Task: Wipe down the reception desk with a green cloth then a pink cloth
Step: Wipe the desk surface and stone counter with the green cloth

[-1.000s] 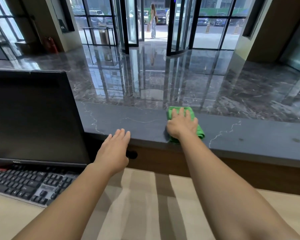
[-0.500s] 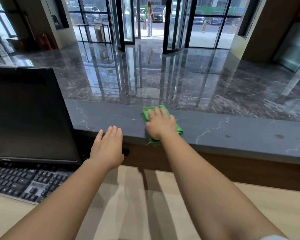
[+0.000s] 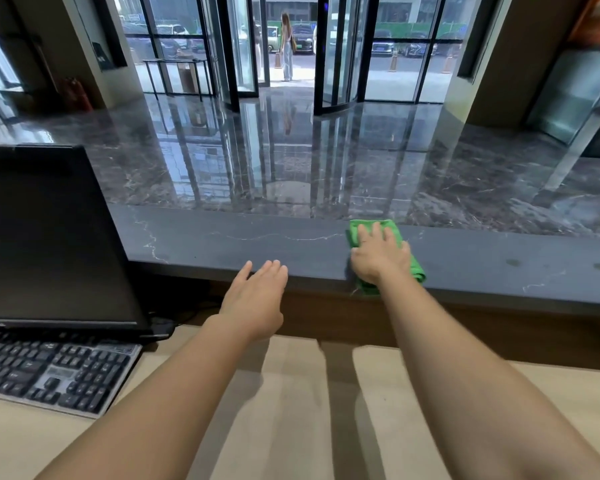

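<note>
Office-building lobby, viewed from behind the reception desk (image 3: 257,245). The desk had a raised grey stone ledge, with a pale wooden worktop (image 3: 291,403) below its near side. At the desk's left end sat 1 dark monitor (image 3: 49,237) and 1 black keyboard (image 3: 49,375). Beyond the desk lay a polished dark marble floor (image 3: 326,157), mirror-bright. Far across from the desk stood a glass revolving door (image 3: 336,57) in a glazed entrance wall, with parked cars (image 3: 383,48) outside. A red fire extinguisher (image 3: 78,95) stood far left of the desk.

Daylight pours through the glass entrance (image 3: 340,46), glaring off the polished floor (image 3: 291,161); arm shadows stripe the pale worktop (image 3: 291,393); edges bow, corners perhaps slightly soft
</note>
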